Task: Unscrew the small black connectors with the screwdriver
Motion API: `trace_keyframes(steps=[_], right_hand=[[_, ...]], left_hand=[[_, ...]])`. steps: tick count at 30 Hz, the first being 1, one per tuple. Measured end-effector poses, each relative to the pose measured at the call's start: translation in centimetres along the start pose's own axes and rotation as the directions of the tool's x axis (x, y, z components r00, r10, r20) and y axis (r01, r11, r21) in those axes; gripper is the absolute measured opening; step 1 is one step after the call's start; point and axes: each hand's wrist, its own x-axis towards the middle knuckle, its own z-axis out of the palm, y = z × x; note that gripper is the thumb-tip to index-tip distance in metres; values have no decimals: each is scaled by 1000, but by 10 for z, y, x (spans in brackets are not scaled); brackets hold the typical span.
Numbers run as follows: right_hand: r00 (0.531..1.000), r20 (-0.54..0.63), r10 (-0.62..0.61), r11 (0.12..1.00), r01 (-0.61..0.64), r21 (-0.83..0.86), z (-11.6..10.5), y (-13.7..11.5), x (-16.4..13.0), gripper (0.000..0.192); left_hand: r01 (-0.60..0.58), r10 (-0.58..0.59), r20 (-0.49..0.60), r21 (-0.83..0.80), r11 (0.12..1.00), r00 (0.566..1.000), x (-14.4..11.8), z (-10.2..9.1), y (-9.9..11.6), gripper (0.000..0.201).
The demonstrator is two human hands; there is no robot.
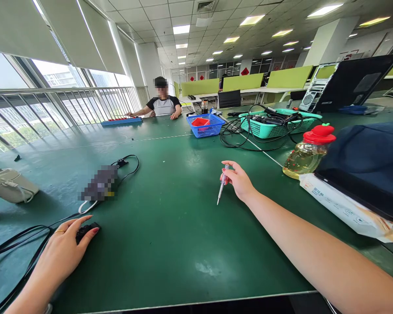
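Note:
My right hand [237, 179] grips a slim screwdriver [221, 187] with a clear handle, its tip angled down just above or at the green tabletop; I cannot tell if it touches. At the lower left, my left hand [65, 244] has its fingers and thumb around a small black object [87, 231] on the table. The hand partly hides it, so its kind is unclear. Beyond that hand lies a blurred dark device [101, 183] with a black cable [138, 163] looping from its far end.
Black cables [22, 231] run along the left, near a light-coloured bag [11, 185]. A blue basket [205, 131] and a teal basket of cables [265, 131] stand farther back. A red-lidded bottle [304, 157], a wipes pack [340, 205] and a phone [363, 192] lie right. A person [163, 104] sits opposite.

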Motion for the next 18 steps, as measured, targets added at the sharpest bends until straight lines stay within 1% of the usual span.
trace_keyframes(steps=[3, 5, 7, 8, 9, 10, 11, 12, 13, 15, 17, 18], right_hand=[[1000, 1, -3, 1000, 3, -2, 0, 1, 1, 43], [1000, -9, -22, 1000, 21, -13, 0, 1, 1, 44], [996, -35, -85, 995, 82, -64, 0, 0, 0, 45], [989, -50, -142, 984, 135, -116, 0, -2, -2, 44], [975, -59, -213, 962, 199, -188, 1, -4, -4, 44], [955, -56, -291, 925, 266, -273, 1, -7, -7, 43], [928, -35, -371, 869, 333, -366, 2, -10, -11, 42], [901, 4, -434, 802, 388, -454, 3, -13, -14, 41], [879, 52, -474, 739, 429, -520, 5, -15, -18, 40], [849, 172, -499, 648, 497, -577, 8, -20, -25, 37], [833, 272, -482, 608, 541, -581, 11, -22, -29, 37], [832, 304, -465, 605, 549, -577, 12, -22, -30, 38]], left_hand=[[49, -50, 45, 19, 999, 998, 0, -8, 0, 54], [40, -41, 47, 18, 999, 998, 4, -15, 10, 49], [-24, 24, 40, -9, 1000, 999, 10, -24, 33, 48], [-58, 59, 29, -37, 998, 998, 14, -28, 50, 48], [-133, 136, 35, -70, 989, 990, 17, -31, 69, 47], [-222, 227, 34, -112, 969, 973, 21, -34, 91, 46], [-296, 304, 29, -154, 943, 952, 25, -35, 114, 45], [-370, 382, 28, -194, 909, 924, 28, -35, 138, 44], [-443, 462, 27, -238, 864, 887, 32, -33, 161, 43], [-559, 591, 13, -311, 769, 806, 38, -24, 205, 44], [-644, 680, -11, -332, 690, 734, 43, -11, 242, 46], [-673, 707, -21, -330, 662, 707, 45, -3, 256, 46]])
